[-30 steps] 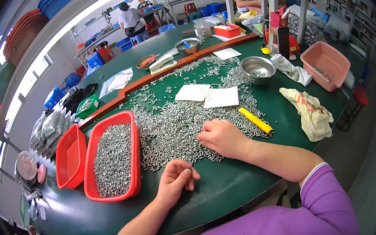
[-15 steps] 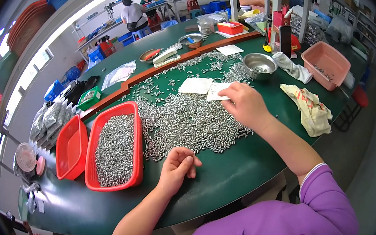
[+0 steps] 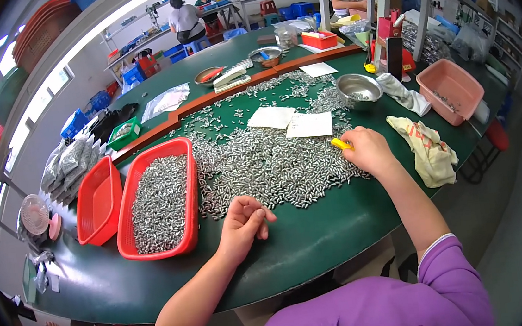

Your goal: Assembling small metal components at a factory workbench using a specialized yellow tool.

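Observation:
A wide heap of small silvery metal pieces (image 3: pixel 274 168) covers the middle of the green table. Two white paper slips, a left one (image 3: pixel 271 118) and a right one (image 3: pixel 309 125), rest on it. My right hand (image 3: pixel 368 150) is closed on a small yellow object (image 3: pixel 342 144) at the heap's right edge, just below the right slip. Most of that object is hidden in my fingers, so its kind does not show. My left hand (image 3: pixel 244 226) hovers by the heap's near edge, fingers curled and thumb folded in; what they hold, if anything, is hidden.
At left, a red basket (image 3: pixel 194 189) full of similar pieces stands beside an empty red tray (image 3: pixel 97 209). A metal bowl (image 3: pixel 360 91), a cloth (image 3: pixel 425 152) and a pink bin (image 3: pixel 450 89) lie right. A brown wooden strip (image 3: pixel 203 100) borders the heap; people sit beyond.
My right hand has let go of the right paper slip and moved right and nearer; a yellow object now shows in its fingers. My left hand has barely moved.

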Action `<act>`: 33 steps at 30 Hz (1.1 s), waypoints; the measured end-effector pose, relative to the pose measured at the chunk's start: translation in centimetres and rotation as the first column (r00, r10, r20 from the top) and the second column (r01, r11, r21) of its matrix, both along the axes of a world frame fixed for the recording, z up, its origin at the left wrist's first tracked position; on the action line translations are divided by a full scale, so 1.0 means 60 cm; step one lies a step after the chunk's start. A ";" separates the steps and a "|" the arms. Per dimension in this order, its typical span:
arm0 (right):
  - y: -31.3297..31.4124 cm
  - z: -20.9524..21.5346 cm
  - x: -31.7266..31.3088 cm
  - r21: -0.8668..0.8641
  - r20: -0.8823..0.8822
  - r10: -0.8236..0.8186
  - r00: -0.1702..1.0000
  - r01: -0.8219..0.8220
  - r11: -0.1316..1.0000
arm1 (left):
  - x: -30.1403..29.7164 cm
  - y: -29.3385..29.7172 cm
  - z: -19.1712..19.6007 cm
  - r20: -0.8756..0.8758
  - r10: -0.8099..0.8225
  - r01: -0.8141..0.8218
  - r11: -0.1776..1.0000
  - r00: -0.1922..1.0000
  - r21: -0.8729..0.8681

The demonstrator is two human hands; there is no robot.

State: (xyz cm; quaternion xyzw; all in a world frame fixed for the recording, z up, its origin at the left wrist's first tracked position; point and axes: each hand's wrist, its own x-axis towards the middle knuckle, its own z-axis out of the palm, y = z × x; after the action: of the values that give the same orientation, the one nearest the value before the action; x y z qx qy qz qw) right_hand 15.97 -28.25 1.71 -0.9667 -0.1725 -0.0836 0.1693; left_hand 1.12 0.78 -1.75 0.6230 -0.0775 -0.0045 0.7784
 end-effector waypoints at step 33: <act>0.158 0.005 -0.118 0.354 0.232 0.737 0.635 -0.761 0.544 | -0.014 0.003 0.011 -0.137 -0.084 0.099 0.990 0.987 0.104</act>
State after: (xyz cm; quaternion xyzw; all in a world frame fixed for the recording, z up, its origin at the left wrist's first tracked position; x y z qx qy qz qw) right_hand 8.87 -18.79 2.02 -0.7366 -0.5506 -0.0651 0.3872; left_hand 0.31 0.94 -1.10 0.6593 -0.0538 -0.0859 0.7450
